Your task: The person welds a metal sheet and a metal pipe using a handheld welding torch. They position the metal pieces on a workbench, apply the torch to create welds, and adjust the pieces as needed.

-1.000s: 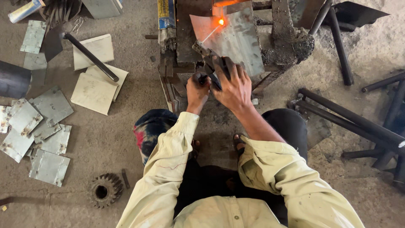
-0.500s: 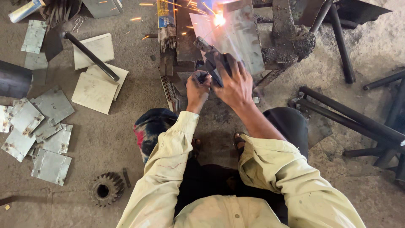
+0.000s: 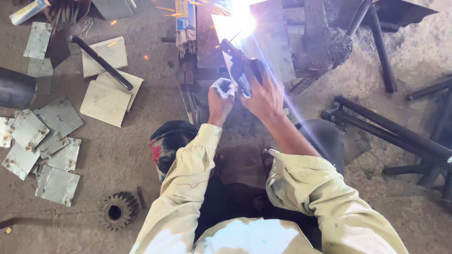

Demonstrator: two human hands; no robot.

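Presently, head view only. The person crouches on the floor (image 3: 141, 155), both arms in pale sleeves reaching forward to a welding job. The right hand (image 3: 268, 96) has its grip closed around a dark electrode holder (image 3: 242, 70), whose rod tip meets a grey metal plate (image 3: 273, 42) at a white arc (image 3: 242, 19). The plate leans against a dark steel block (image 3: 320, 42). The left hand (image 3: 220, 94) is curled shut just beside the holder; whether it steadies the holder or only rests against the right hand cannot be told.

Sparks (image 3: 165, 9) fly to the left over a packet of welding rods (image 3: 186, 23).

Judged risks:
- Both hands are bare and close to the arc; spatter or a hot plate edge could burn them.
- Glare washes out the joint in this view, so a wandering rod tip could miss the seam or stick to the plate.
- The plate appears propped, not clamped; a push from the rod might shift it.
- Sparks landing near the rod packet and a crumpled cloth (image 3: 167, 141) by the left elbow could scorch them.

Off to the left lie loose cut metal squares (image 3: 56, 155), a black bar (image 3: 101, 61) and a gear (image 3: 117, 210), well apart from the hands.
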